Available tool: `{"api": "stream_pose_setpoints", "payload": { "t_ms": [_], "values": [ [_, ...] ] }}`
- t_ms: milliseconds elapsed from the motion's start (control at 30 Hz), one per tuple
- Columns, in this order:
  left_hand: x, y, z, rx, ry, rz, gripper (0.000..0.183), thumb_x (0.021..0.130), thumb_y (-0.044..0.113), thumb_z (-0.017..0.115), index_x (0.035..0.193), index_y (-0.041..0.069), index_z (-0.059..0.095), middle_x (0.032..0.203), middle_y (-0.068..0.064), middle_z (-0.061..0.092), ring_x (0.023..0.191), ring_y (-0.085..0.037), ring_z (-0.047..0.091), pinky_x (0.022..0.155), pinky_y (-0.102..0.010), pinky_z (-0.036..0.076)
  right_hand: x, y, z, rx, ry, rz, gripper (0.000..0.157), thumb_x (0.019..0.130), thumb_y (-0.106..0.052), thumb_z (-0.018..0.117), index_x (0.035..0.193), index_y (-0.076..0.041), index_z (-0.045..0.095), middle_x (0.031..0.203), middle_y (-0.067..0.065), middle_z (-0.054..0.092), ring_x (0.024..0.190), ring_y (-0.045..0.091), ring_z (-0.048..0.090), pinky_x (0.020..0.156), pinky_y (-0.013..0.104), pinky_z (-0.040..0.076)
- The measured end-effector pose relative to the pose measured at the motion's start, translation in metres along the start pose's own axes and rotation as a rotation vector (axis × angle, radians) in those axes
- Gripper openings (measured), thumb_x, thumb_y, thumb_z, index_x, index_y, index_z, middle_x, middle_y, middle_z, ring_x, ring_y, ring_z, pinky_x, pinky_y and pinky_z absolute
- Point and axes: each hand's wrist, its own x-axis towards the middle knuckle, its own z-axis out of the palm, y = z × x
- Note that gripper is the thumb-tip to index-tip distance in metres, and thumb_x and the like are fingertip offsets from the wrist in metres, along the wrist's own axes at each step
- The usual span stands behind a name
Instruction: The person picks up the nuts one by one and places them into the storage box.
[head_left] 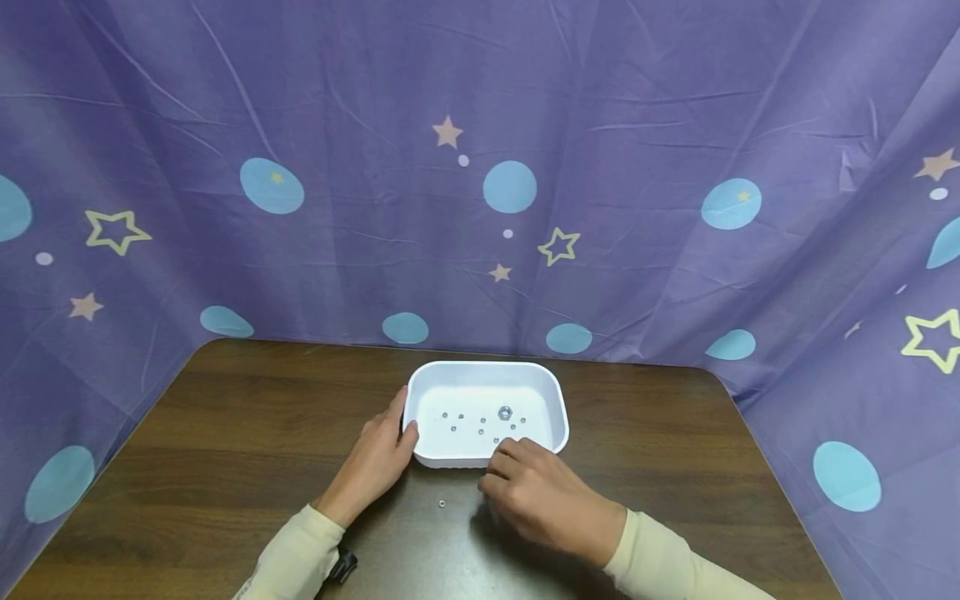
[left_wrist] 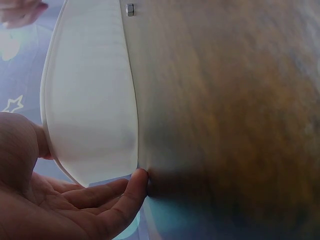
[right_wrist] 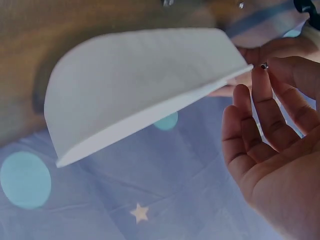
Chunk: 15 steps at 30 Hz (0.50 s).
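A white tray (head_left: pixel 487 462) holds several small metal nuts (head_left: pixel 481 432) and one larger hex nut (head_left: pixel 506 412). My left hand (head_left: pixel 381 454) grips the tray's left end, thumb at the rim and fingers along the outside wall; the left wrist view shows this hand (left_wrist: pixel 65 200) around the tray's end. At the front right rim is my right hand (head_left: pixel 536 496). In the right wrist view that hand (right_wrist: pixel 280 135) pinches a small nut (right_wrist: pixel 264 65) between thumb and forefinger, beside the tray (right_wrist: pixel 135 75). The head view hides this pinched nut.
On the brown wooden table (head_left: pixel 262 467), a loose nut (head_left: pixel 442 503) lies in front of the tray. Two small metal pieces show at the top of the right wrist view. A purple curtain (head_left: pixel 360 167) with stars and dots hangs behind and at both sides.
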Motion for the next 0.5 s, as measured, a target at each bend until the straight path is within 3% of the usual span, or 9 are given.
{"api": "stream_pose_setpoints", "payload": {
  "t_ms": [500],
  "values": [
    [-0.001,-0.001,0.001,-0.005,0.014,0.015,0.062,0.1,0.017,0.056,0.154,-0.005,0.034,0.143,-0.029,0.052,0.127,-0.044,0.055,0.105,-0.057,0.044,0.023,0.046,-0.017,-0.032,0.011,0.112,0.014,0.083,-0.009,0.072,0.095,-0.015,0.075,0.088,-0.003,0.066,0.089,0.018,0.06,0.075,0.033,0.05]
  ]
}}
